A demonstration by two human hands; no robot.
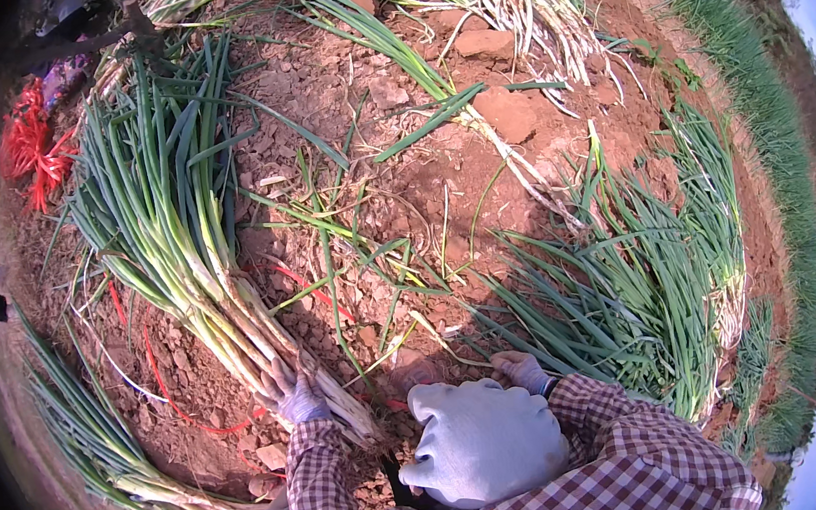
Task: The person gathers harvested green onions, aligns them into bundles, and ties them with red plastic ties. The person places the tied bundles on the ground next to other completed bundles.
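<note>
A large bunch of green onions point(182, 228) lies on the soil, green tops pointing away and whitish stems towards me. On those stems rests my left hand point(294, 398), in a thin pale glove; whether its fingers close round any of them is unclear. My right hand point(519, 371), gloved too, is beside my knee at the edge of a wide pile of green onions point(610, 307); its fingers are partly bent, and whether it holds anything cannot be made out. Red plastic twine point(183, 413) runs over the soil by the bunch, partly hidden under it.
More green onions lie at the lower left point(179, 500) and top right point(539, 13). A bundle of red twine strips point(33, 146) is at the upper left, near a partly visible person. Clods point(505, 114) and loose leaves dot the soil. Growing green plants point(768, 100) line the right.
</note>
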